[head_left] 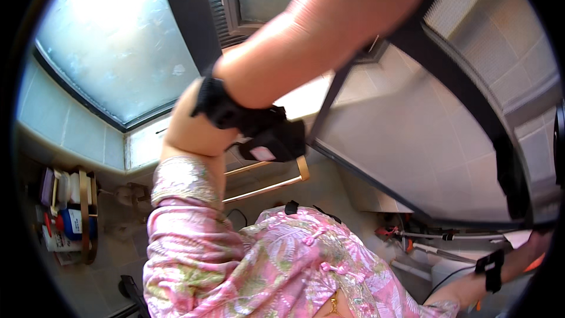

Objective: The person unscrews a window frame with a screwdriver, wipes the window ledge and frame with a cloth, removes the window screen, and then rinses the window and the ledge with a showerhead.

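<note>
My left arm, in a pink patterned sleeve, reaches across the upper middle with a black strap and small box (273, 138) at the wrist. My left hand (347, 12) is large and blurred, and its fingers are cut off by the top edge. Beside it slants a dark-framed mesh window screen (412, 135), tilted across the right side. My right hand (534, 250) is at the far right rim by the screen's lower corner, with a black strap (491, 270) on the wrist. Its fingers are lost in the dark rim, so whether it grips the frame is hidden.
A frosted window pane (118, 41) in a dark frame stands at upper left above pale tiles. Lower left hangs a rack (88, 218) of bottles and packets. A gold-coloured towel bar (265, 187) lies below my left wrist. Several poles (447, 237) rest at lower right.
</note>
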{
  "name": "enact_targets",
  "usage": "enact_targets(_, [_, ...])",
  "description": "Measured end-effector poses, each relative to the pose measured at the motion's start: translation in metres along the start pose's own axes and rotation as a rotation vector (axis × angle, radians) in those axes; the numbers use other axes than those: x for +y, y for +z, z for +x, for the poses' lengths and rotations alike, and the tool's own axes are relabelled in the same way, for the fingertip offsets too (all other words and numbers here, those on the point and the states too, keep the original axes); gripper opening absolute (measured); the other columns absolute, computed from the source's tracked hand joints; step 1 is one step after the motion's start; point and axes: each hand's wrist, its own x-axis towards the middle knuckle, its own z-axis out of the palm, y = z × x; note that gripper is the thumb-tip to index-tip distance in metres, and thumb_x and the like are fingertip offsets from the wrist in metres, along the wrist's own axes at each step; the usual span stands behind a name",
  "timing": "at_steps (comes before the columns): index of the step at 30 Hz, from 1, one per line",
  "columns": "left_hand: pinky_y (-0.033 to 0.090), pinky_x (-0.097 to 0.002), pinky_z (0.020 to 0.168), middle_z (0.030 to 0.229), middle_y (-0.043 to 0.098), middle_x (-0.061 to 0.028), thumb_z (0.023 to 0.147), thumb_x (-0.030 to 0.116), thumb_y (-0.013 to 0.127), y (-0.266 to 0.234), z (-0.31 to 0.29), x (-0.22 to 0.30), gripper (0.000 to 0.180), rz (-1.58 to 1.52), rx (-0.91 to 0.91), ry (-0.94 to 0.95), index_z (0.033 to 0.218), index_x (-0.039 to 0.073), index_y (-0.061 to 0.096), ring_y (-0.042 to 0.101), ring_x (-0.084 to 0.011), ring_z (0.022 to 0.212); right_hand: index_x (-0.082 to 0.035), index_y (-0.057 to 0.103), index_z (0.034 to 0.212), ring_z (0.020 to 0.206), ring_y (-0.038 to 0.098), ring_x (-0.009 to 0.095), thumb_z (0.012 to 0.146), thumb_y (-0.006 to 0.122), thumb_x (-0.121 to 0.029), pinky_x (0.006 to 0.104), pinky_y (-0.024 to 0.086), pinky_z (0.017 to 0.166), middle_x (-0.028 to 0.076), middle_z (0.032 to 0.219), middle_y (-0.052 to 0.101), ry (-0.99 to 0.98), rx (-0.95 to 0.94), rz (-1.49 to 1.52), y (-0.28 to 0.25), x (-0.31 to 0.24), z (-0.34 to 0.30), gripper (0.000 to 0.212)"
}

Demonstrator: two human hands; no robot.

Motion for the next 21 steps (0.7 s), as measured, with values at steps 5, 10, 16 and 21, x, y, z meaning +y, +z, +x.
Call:
enact_targets(5, [0.044,-0.0356,0.058,0.069,0.052,-0.018,0.068,0.045,0.066,0.043,-0.04,-0.047,0.052,0.238,0.024,-0.236,0.073,-0.004,0.048,0.052,-0.0263,0.064,0.002,0.032,0.125,0.116,0.037,0.029,0.083,0.045,-0.045,0.0396,0.027,0.098,0.015,0.128,0.037,0.015,0.205,-0.134,-0.064,0.011,-0.032,0.064])
enact_targets(10, [0.042,-0.0322,0.056,0.068,0.051,-0.0114,0.073,0.038,0.065,0.095,-0.096,-0.091,0.042,0.053,-0.077,-0.203,0.083,0.001,0.048,0.05,-0.0222,0.064,0.002,0.031,0.126,0.117,0.035,0.028,0.083,0.045,-0.044,0.0391,0.026,0.099,0.015,0.129,0.036,0.014,0.338,-0.172,-0.126,0.014,-0.047,0.065])
enact_targets(16, [0.044,-0.0377,0.06,0.074,0.056,-0.0177,0.075,0.04,0.061,0.147,-0.148,-0.118,0.045,0.016,-0.287,-0.364,0.089,0.001,0.044,0.056,-0.0341,0.07,0.002,0.03,0.126,0.118,0.034,0.027,0.083,0.046,-0.044,0.0385,0.024,0.099,0.014,0.13,0.035,-0.015,0.509,-0.234,-0.215,0.004,-0.053,0.066])
enact_targets(21, [0.044,-0.0361,0.069,0.084,0.056,-0.0175,0.074,0.043,0.061,0.205,-0.168,-0.128,0.051,-0.163,-0.377,-0.512,0.098,0.001,0.044,0.056,-0.0281,0.079,0.002,0.03,0.127,0.119,0.033,0.026,0.083,0.047,-0.044,0.0379,0.023,0.1,0.013,0.131,0.034,-0.005,0.675,-0.288,-0.282,-0.012,-0.086,0.066])
